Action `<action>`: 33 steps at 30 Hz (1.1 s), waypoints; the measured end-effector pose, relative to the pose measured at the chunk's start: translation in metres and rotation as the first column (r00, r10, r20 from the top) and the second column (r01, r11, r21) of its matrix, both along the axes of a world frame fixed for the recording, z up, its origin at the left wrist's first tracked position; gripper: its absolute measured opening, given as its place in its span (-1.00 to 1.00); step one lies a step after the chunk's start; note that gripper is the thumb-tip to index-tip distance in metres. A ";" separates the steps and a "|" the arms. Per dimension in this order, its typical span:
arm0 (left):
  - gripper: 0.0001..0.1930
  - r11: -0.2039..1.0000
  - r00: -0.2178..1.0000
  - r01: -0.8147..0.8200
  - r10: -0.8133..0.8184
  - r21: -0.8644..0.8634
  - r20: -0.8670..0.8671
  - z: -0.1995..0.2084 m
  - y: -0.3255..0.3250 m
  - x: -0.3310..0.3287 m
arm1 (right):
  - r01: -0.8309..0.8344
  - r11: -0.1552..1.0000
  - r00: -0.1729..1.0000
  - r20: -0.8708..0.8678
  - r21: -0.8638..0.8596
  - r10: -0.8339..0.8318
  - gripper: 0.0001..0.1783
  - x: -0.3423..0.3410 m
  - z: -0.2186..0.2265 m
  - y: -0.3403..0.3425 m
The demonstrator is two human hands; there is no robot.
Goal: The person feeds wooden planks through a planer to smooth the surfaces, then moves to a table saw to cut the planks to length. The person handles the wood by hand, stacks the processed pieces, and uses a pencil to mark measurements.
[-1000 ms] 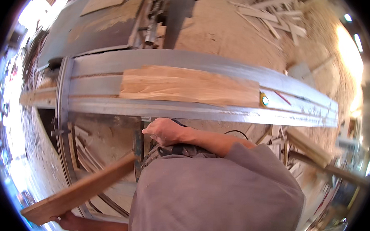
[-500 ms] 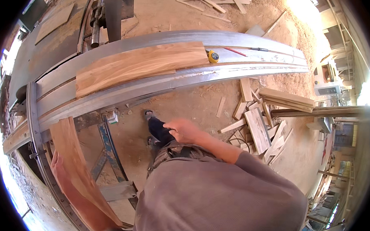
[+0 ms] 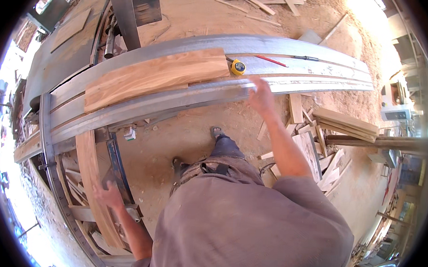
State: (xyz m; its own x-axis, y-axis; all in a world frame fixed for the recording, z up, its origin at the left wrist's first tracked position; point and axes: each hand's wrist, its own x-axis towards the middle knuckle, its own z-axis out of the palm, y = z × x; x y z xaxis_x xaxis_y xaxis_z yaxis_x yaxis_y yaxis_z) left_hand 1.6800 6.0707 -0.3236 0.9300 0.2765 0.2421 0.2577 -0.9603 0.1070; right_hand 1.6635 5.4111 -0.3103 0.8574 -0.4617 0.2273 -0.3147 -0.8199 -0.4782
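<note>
My left hand (image 3: pixel 107 195) is at the right edge of a long wooden board (image 3: pixel 89 171), its fingers apart; whether it touches the wood I cannot tell. The board slants over the lower frame at the left. My right hand (image 3: pixel 262 98) is over the front edge of the long metal table (image 3: pixel 331 67), fingers stretched forward and slightly blurred, holding nothing visible. Just left of its fingertips, a yellow tape measure (image 3: pixel 238 67) sits at the right end of a wide wooden plank (image 3: pixel 159 76) lying along the table. Further right on the metal lie a red pencil (image 3: pixel 271 61) and a dark pen-like stick (image 3: pixel 305 58).
A metal rail (image 3: pixel 54 174) runs down the left side, beside a blue frame leg (image 3: pixel 116 162). Behind the table stands a dark upright post (image 3: pixel 124 20). Stacked planks (image 3: pixel 345 124) and wood offcuts (image 3: pixel 334 170) lie on the floor at right; sawdust (image 3: pixel 356 42) covers the ground beyond.
My left hand has come off the slanting board's left side to its right edge. My right hand has moved from my waist forward to the table, near the tape measure. My feet have shifted right.
</note>
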 end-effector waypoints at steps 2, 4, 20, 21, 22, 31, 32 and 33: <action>-0.44 0.982 0.996 -0.015 -0.002 -0.187 -0.088 -0.007 -0.054 -0.010 | 0.020 0.989 1.000 -0.016 -0.145 -0.023 -0.44 0.022 -0.009 -0.055; -0.42 0.926 0.982 0.139 -0.175 -0.351 -0.074 -0.021 -0.130 -0.027 | 0.028 0.955 0.997 -0.055 -0.296 -0.046 -0.39 0.038 -0.023 -0.106; -0.54 0.716 0.917 -0.098 -0.205 -0.691 -0.343 -0.011 -0.328 -0.220 | -0.673 0.679 0.651 -0.670 -0.293 0.356 -0.65 0.100 0.003 -0.198; -0.54 0.683 0.938 -0.082 -0.193 -0.726 -0.288 -0.011 -0.330 -0.223 | -0.634 0.706 0.739 -0.515 -0.315 0.434 -0.64 0.116 -0.032 -0.239; -0.54 0.653 0.955 -0.073 -0.171 -0.754 -0.241 -0.010 -0.330 -0.231 | -0.604 0.724 0.793 -0.344 -0.333 0.503 -0.64 0.131 -0.065 -0.280; -0.57 0.782 0.953 -0.138 0.272 -0.608 0.132 0.005 -0.302 -0.386 | -0.735 0.669 0.588 -0.388 0.108 0.710 -0.38 0.135 -0.038 -0.113; -0.56 0.789 0.907 -0.236 0.389 -0.567 0.164 0.011 -0.301 -0.408 | -0.732 0.679 0.634 -0.418 -0.054 0.650 -0.37 0.136 -0.038 -0.109; -0.56 0.785 0.858 -0.327 0.481 -0.526 0.183 0.021 -0.296 -0.423 | -0.700 0.709 0.656 -0.468 -0.084 0.593 -0.34 0.134 -0.047 -0.113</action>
State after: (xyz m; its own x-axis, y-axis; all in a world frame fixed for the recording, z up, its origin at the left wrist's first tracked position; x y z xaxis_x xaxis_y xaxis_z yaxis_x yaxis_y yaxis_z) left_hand 1.2567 5.7751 -0.3030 0.6110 0.7588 0.2257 0.4931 -0.5878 0.6414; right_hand 1.7978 5.2977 -0.3575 0.9496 0.2679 -0.1625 0.2332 -0.9507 -0.2046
